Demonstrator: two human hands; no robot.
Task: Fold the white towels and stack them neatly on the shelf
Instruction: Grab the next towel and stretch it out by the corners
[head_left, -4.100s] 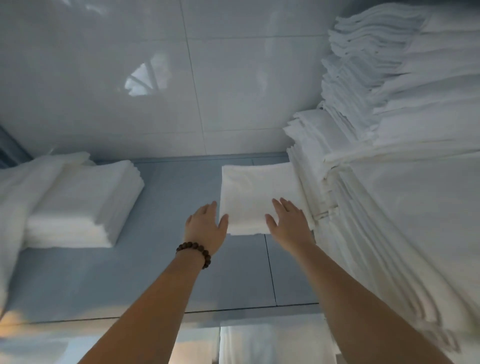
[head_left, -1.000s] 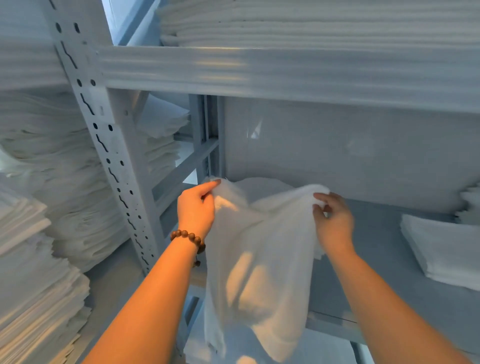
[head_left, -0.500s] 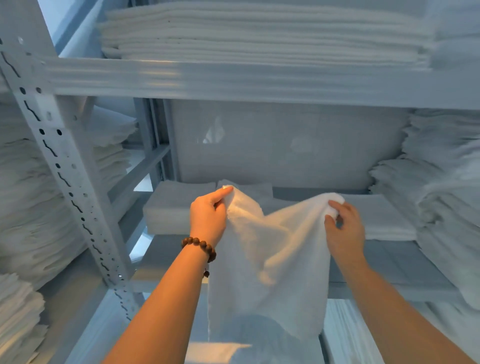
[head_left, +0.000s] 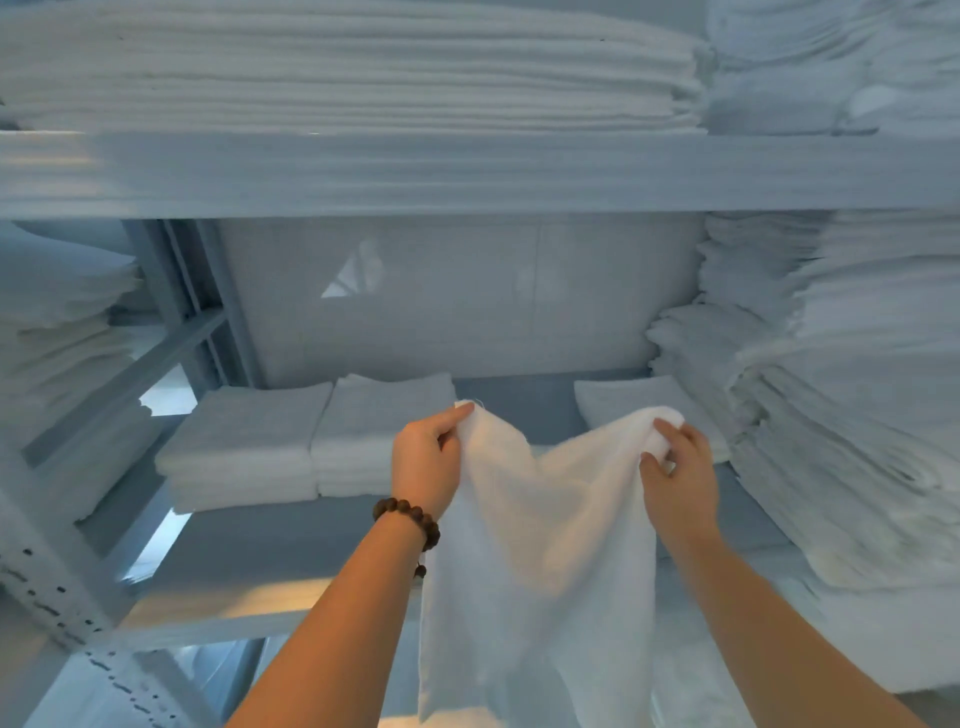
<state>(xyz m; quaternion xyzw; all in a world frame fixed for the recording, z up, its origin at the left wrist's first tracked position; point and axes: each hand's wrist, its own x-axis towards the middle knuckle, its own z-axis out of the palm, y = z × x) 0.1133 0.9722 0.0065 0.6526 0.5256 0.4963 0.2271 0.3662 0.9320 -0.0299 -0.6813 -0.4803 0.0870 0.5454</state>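
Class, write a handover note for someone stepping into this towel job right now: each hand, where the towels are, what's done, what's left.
Hands: the left hand pinches one top corner of the towel; the right hand grips the other.
The towel hangs open in front of the shelf, not yet folded.
Done: two folded stacks sit side by side at the shelf's left; a lower folded pile lies at the back right, beside the tall piles.
Left: fold this towel and lay it on a stack.
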